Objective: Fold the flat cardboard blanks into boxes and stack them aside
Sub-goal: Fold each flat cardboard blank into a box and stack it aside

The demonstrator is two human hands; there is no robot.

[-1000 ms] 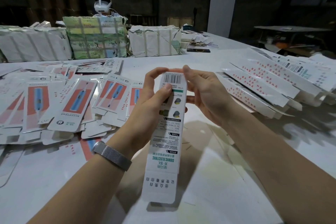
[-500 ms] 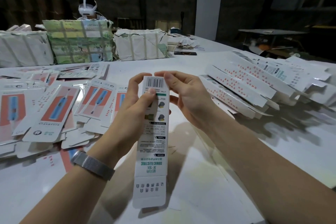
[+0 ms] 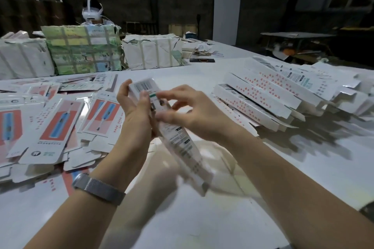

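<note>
**Cardboard items on the table**

The held box (image 3: 172, 127) is a long, narrow white carton with a barcode at its far end and printed text along its face. It is tilted, far end up-left, near end down-right, and the near end is blurred. It is raised above the table.

The flat blanks (image 3: 60, 125) lie overlapping on the left. Each is white with a red-and-pink panel showing a blue toothbrush.

The folded boxes (image 3: 263, 97) are piled on the right, lying on their sides roughly parallel. They are white with red print, and their end flaps are open.
</note>
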